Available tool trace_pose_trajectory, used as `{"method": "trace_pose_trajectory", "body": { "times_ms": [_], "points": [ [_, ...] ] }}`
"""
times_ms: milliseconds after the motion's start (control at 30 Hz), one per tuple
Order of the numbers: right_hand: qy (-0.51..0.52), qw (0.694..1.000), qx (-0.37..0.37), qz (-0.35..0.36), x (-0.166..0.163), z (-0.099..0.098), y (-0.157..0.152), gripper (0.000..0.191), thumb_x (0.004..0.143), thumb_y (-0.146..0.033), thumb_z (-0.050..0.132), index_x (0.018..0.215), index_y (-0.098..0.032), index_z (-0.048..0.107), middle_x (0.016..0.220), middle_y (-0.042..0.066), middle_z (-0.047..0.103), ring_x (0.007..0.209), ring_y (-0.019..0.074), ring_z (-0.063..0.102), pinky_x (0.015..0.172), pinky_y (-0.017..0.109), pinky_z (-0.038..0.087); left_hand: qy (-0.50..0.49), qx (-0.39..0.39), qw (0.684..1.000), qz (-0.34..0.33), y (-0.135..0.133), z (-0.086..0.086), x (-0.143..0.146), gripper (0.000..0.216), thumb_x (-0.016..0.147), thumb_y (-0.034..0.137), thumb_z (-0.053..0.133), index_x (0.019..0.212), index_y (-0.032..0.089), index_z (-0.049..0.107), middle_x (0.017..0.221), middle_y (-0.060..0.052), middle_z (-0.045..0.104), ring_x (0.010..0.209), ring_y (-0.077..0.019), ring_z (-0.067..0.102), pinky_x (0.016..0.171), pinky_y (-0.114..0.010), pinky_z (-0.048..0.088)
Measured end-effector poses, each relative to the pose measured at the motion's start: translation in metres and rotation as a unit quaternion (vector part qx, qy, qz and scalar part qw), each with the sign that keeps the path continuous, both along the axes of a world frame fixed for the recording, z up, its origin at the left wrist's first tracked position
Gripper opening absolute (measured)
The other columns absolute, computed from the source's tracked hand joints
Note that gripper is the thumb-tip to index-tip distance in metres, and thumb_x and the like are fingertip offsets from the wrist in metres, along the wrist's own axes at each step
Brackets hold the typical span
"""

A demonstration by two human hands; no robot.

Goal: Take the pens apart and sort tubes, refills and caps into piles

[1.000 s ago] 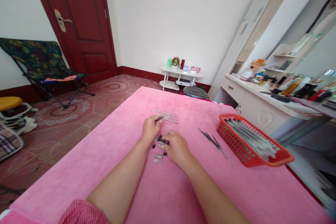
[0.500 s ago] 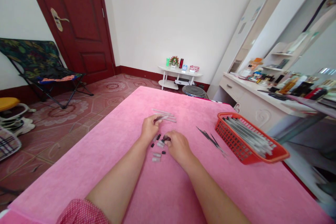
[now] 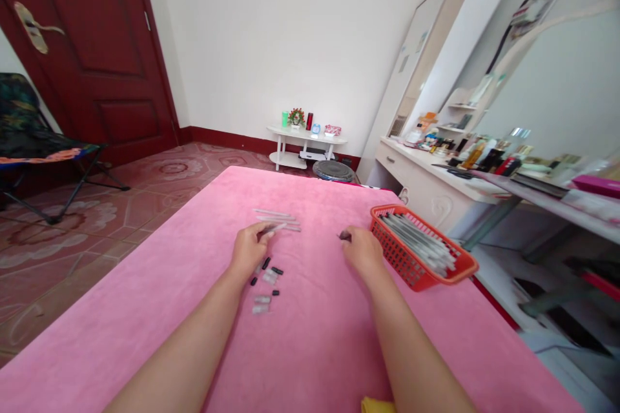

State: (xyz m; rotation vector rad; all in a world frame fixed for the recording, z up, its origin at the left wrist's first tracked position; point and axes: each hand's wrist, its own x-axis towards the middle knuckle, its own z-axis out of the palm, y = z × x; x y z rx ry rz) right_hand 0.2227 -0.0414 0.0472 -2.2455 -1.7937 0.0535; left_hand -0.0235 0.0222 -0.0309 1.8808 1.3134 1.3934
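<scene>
My left hand [image 3: 249, 247] rests on the pink cloth [image 3: 203, 310], fingers closed round a clear pen tube [image 3: 274, 229] that pokes out toward the loose tubes [image 3: 276, 217] lying beyond it. Small black caps and clear pieces [image 3: 265, 281] are scattered just right of that hand. My right hand [image 3: 362, 250] is at the right, beside the red basket [image 3: 460, 269], with its fingers pinched on a small dark piece [image 3: 344, 235]. Thin dark refills lie under or by this hand, mostly hidden.
The red basket holds several grey pen tubes [image 3: 419, 242]. A white dressing table [image 3: 436, 184] with bottles stands at right. A small white stand [image 3: 307, 142], a dark stool [image 3: 334, 171], a red door [image 3: 82, 45] and a folding chair [image 3: 33, 142] stand beyond.
My right hand has left the caps by my left hand and moved right to the spot beside the basket. The view has swung right. The left hand keeps its tube.
</scene>
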Motion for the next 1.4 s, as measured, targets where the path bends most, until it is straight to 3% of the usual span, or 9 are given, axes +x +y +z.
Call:
{"method": "trace_pose_trajectory", "body": {
  "times_ms": [167, 300, 467, 533, 667, 800, 967, 1200, 1400],
  "points": [
    [0.001, 0.996, -0.06, -0.072, 0.036, -0.014, 0.002, 0.018, 0.073, -0.025, 0.06, 0.088, -0.023, 0.07, 0.092, 0.008, 0.068, 0.091, 0.0224, 0.062, 0.07, 0.028, 0.044, 0.017, -0.007, 1.0, -0.014, 0.0, -0.002, 0.002, 0.028, 0.076, 0.023, 0.052, 0.099, 0.017, 0.068, 0.101, -0.005, 0.069, 0.096, -0.0196, 0.063, 0.09, -0.035, 0.047],
    [-0.013, 0.996, -0.057, -0.072, 0.033, -0.019, 0.001, 0.021, 0.072, -0.029, 0.062, 0.091, -0.022, 0.068, 0.097, 0.009, 0.065, 0.092, 0.0223, 0.061, 0.072, 0.03, 0.045, 0.017, -0.009, 1.0, -0.019, -0.001, -0.003, 0.002, 0.029, 0.077, 0.025, 0.053, 0.1, 0.018, 0.067, 0.102, -0.004, 0.069, 0.097, -0.0199, 0.063, 0.091, -0.035, 0.047],
    [-0.052, 0.992, -0.07, -0.094, 0.033, -0.017, -0.001, 0.046, 0.069, -0.042, 0.066, 0.105, -0.015, 0.06, 0.114, 0.016, 0.054, 0.105, 0.0278, 0.055, 0.078, 0.036, 0.045, 0.023, -0.012, 1.0, -0.016, -0.001, -0.001, 0.002, 0.029, 0.077, 0.025, 0.053, 0.101, 0.017, 0.067, 0.101, -0.005, 0.069, 0.095, -0.0202, 0.063, 0.091, -0.035, 0.047],
    [-0.045, 0.99, -0.09, -0.096, 0.033, -0.019, -0.001, 0.041, 0.072, -0.036, 0.064, 0.106, -0.014, 0.058, 0.112, 0.016, 0.056, 0.102, 0.0273, 0.057, 0.077, 0.035, 0.045, 0.021, -0.011, 1.0, -0.017, -0.002, 0.0, 0.002, 0.029, 0.077, 0.024, 0.053, 0.101, 0.018, 0.067, 0.101, -0.005, 0.069, 0.096, -0.02, 0.063, 0.09, -0.035, 0.047],
    [-0.013, 0.996, -0.08, -0.048, 0.021, -0.027, 0.002, 0.024, 0.078, -0.02, 0.054, 0.101, -0.015, 0.058, 0.1, 0.012, 0.064, 0.094, 0.0235, 0.061, 0.074, 0.031, 0.043, 0.014, -0.013, 1.0, -0.014, -0.002, 0.001, 0.004, 0.028, 0.077, 0.023, 0.053, 0.099, 0.019, 0.068, 0.1, -0.004, 0.07, 0.095, -0.0198, 0.063, 0.089, -0.034, 0.048],
    [0.043, 0.998, -0.027, 0.038, -0.004, -0.032, 0.003, 0.024, 0.076, -0.019, 0.055, 0.1, -0.018, 0.059, 0.097, 0.008, 0.066, 0.093, 0.0196, 0.06, 0.073, 0.026, 0.041, 0.013, -0.013, 1.0, -0.017, -0.003, 0.001, 0.005, 0.028, 0.076, 0.022, 0.053, 0.099, 0.019, 0.068, 0.1, -0.004, 0.07, 0.095, -0.0194, 0.063, 0.088, -0.034, 0.048],
    [0.077, 0.996, 0.004, 0.047, -0.003, -0.015, 0.002, 0.028, 0.075, -0.023, 0.058, 0.103, -0.018, 0.061, 0.098, 0.006, 0.066, 0.089, 0.016, 0.06, 0.07, 0.023, 0.04, -0.001, -0.011, 1.0, -0.019, -0.003, 0.001, 0.005, 0.027, 0.076, 0.022, 0.053, 0.099, 0.019, 0.068, 0.1, -0.004, 0.07, 0.094, -0.0193, 0.063, 0.088, -0.034, 0.048],
    [0.03, 0.99, -0.133, 0.047, 0.018, 0.011, -0.012, 0.015, 0.063, -0.032, 0.067, 0.072, -0.02, 0.069, 0.076, 0.005, 0.069, 0.073, 0.018, 0.063, 0.056, 0.024, 0.036, 0.002, -0.013, 1.0, -0.015, -0.003, 0.0, 0.005, 0.027, 0.076, 0.021, 0.054, 0.098, 0.018, 0.068, 0.1, -0.004, 0.07, 0.095, -0.0196, 0.063, 0.088, -0.035, 0.048],
    [0.033, 0.986, -0.148, 0.068, 0.008, 0.011, -0.014, 0.017, 0.063, -0.035, 0.067, 0.068, -0.019, 0.068, 0.072, 0.004, 0.068, 0.071, 0.017, 0.062, 0.055, 0.023, 0.036, 0.001, -0.013, 1.0, -0.023, -0.003, 0.002, 0.005, 0.027, 0.075, 0.02, 0.054, 0.098, 0.018, 0.068, 0.1, -0.004, 0.07, 0.094, -0.0196, 0.064, 0.088, -0.035, 0.048]
  ]
}}
